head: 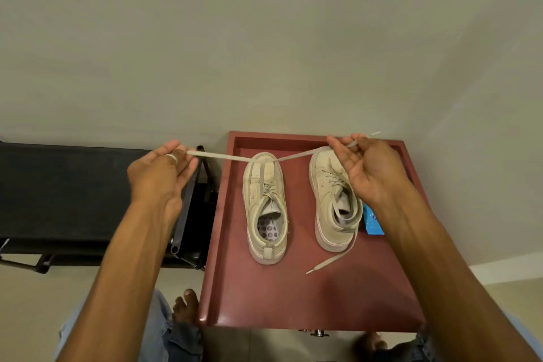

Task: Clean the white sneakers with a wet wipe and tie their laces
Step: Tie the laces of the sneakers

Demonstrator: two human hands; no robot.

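Fingers of our left hand [158,173] and right hand [367,167] each pinch one end of a flat lace [223,156], pulled tight over the soft cream sneaker [264,214]. It sits beside the other sneaker [329,214] on the smooth red tabletop [293,288].

Nothing here is clear enough for me to read. The blue packet [373,222], lying on the counter [264,297] just right of the right sneaker [332,200], carries a few small white marks, too blurred to tell as letters. The left sneaker [266,209] and the right one each show a faint pressed mark on the side, and neither resolves into a word or number.
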